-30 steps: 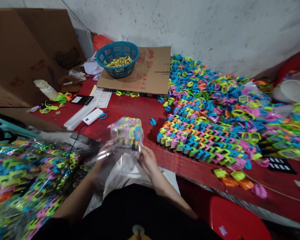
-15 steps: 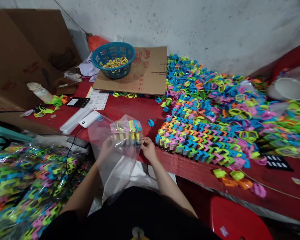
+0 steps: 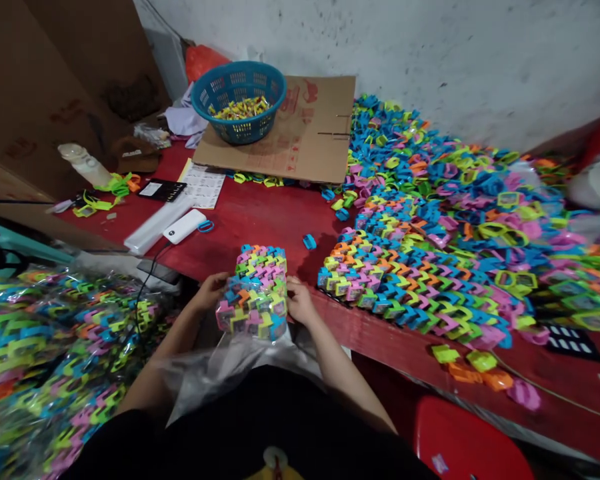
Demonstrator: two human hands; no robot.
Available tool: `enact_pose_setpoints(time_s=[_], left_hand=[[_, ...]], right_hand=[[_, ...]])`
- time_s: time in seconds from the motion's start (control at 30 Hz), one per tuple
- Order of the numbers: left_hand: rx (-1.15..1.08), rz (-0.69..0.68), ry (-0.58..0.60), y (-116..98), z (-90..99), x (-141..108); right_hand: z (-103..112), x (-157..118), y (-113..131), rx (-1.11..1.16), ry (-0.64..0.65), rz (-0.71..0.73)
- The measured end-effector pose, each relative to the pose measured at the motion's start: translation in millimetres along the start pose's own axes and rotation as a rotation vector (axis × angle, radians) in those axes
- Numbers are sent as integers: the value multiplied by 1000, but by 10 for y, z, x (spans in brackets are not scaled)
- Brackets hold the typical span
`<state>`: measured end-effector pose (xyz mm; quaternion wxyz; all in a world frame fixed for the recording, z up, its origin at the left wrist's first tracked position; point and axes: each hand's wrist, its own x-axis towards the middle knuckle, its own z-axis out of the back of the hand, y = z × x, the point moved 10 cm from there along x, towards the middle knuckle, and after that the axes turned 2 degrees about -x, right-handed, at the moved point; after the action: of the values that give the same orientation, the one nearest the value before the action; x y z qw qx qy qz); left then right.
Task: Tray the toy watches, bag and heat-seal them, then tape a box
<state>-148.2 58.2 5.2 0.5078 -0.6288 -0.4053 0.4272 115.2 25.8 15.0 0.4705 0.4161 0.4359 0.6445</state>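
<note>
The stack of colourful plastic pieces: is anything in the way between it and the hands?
Nothing visible is. The left hand and right hand directly touch the sides of the linked multicoloured plastic stack. A clear plastic bag lies just below it.

Person's own body, seen from above: black top (image 3: 240, 427) with a small white-and-yellow printed emblem (image 3: 275, 463) at its lower centre; left forearm (image 3: 165, 353) and right forearm (image 3: 345, 373) bare; left hand (image 3: 210, 291) and right hand (image 3: 300, 301) ungloved.
</note>
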Motion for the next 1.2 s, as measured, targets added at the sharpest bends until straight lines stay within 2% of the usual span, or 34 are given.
enact_pose_setpoints(time_s=[0.1,0.23,0.3,0.37,0.43,0.53,0.6,0.7,0.77,0.87,0.97,1.07,1.13,1.2], left_hand=[[88,-34,8,-24,0,111],[187,-100,99,-96,-18,162],[209,-109,156,-118,-5,121],[157,-119,191,-147,26,54],[73,-124,205,-164,45,-10],[-4,-166,112,-197,74,-31],[-52,-212,20,-242,60,2],[-132,-278,-17,-410,-57,74],[-156,-332,-18,-652,-105,83],[-119,-404,-17,-1180,-114,-15],[10,-373,75,-1688,-234,-170],[157,-383,157,-2171,-392,-330],[283,-461,135,-2513,-437,-414],[450,-534,141,-2788,-499,-462]], right_hand=[[42,41,-28,18,16,-22],[99,-97,90,69,206,20],[129,-211,140,133,261,26],[186,-281,159,196,198,11],[257,-292,173,190,43,0],[296,-202,253,120,-146,4],[243,-58,338,119,-142,18],[199,173,536,157,-70,82],[277,261,733,148,-93,154],[410,282,1098,126,-153,242],[369,265,1563,155,-77,327],[284,269,2127,219,19,485],[348,328,2450,259,-59,582],[451,449,2662,276,-202,626]])
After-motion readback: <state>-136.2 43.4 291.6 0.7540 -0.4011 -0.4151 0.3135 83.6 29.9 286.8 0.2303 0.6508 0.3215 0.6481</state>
